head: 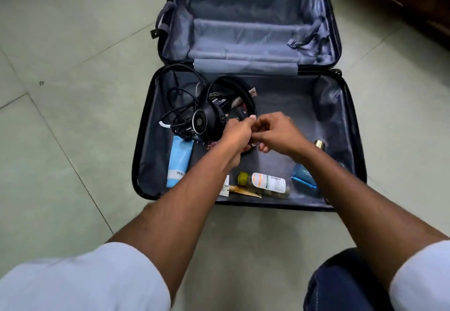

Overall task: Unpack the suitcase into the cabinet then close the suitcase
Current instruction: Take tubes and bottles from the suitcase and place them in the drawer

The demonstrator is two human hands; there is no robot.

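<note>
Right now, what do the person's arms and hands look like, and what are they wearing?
Both are bare: the left hand and right hand wear no gloves, rings or watch that the view shows. The forearms are uncovered, with short white sleeves ending near the elbows. Dark blue trousers show at lower right.

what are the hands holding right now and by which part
Both hands, left hand and right hand, pinch something small between them above the suitcase; what it is cannot be told.

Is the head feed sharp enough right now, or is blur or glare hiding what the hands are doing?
Head view: both hands, left hand and right hand, are motion-blurred, so what they pinch is unclear; headphones and blue tube stay sharp; wide-angle bends suitcase edges; soft light, no glare.
</note>
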